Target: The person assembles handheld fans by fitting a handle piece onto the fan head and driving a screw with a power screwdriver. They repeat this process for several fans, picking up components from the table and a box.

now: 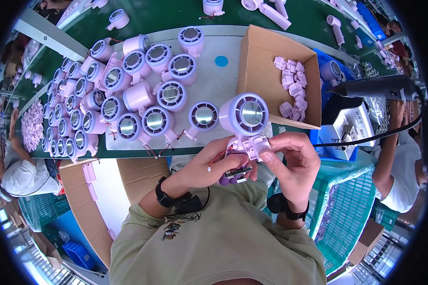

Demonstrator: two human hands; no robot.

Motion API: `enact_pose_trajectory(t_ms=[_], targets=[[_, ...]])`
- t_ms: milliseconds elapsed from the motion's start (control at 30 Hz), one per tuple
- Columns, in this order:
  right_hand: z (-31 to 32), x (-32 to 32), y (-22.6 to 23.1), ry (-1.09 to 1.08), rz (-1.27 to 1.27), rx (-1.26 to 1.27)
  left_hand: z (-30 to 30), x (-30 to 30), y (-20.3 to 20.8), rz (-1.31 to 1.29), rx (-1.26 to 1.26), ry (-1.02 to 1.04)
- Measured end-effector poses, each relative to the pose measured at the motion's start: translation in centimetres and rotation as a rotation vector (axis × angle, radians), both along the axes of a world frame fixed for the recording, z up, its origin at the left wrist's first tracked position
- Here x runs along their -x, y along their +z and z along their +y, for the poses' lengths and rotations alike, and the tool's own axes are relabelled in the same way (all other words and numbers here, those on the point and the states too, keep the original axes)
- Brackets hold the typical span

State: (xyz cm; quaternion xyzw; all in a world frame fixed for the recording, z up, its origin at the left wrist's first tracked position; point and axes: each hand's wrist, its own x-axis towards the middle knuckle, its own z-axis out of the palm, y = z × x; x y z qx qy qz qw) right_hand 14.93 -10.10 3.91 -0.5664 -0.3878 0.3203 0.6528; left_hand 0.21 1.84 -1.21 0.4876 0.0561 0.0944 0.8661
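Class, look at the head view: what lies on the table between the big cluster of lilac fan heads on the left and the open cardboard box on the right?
In the head view, mostly bare grey tabletop separates the fan heads from the cardboard box, apart from one blue round sticker.

I count one fan head (245, 115) held near me, one cardboard box (262, 71) at right, one screwdriver (375, 88) far right, and several dozen fan heads (123, 90) at left.
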Motion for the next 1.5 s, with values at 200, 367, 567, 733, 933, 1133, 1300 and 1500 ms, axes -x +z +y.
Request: enact_pose_trajectory(t_ms=[200,367,567,733,933,1133,1300,1500], targets=[[0.9,-1.2,0.2,0.092,-0.457,0.073,0.2,0.6,-0.7,-0.094,0.15,-0.091],[1.1,-1.2,0.1,0.105,-0.567,0.002,-0.2,1.1,0.1,-0.127,0.583,-0.074],[1.1,-1.3,0.3,0.116,-0.606,-0.019,0.3,0.9,-1.2,-0.247,0.471,-0.242],[0.8,-0.6,0.8,0.072,-0.551,0.015,0.4,0.8,1.1,-0.151,0.282,-0.158],[1.1,-1.3,-0.3,0.145,-0.768,-0.162,1.3,1.3,-0.5,-0.042,0.019,-0.196],[1.0,-0.8,-0.5,0.117,-0.765,-0.198,1.1,1.2,-0.1,-0.054,0.06,-0.223],[0.9,-0.8,-0.6,0.136,-0.741,-0.187,0.1,1.2,0.0,-0.227,0.679,-0.214],[0.7,-0.9,-0.6,0.158,-0.678,-0.2,0.4,1.6,-0.3,-0.212,0.405,-0.312]])
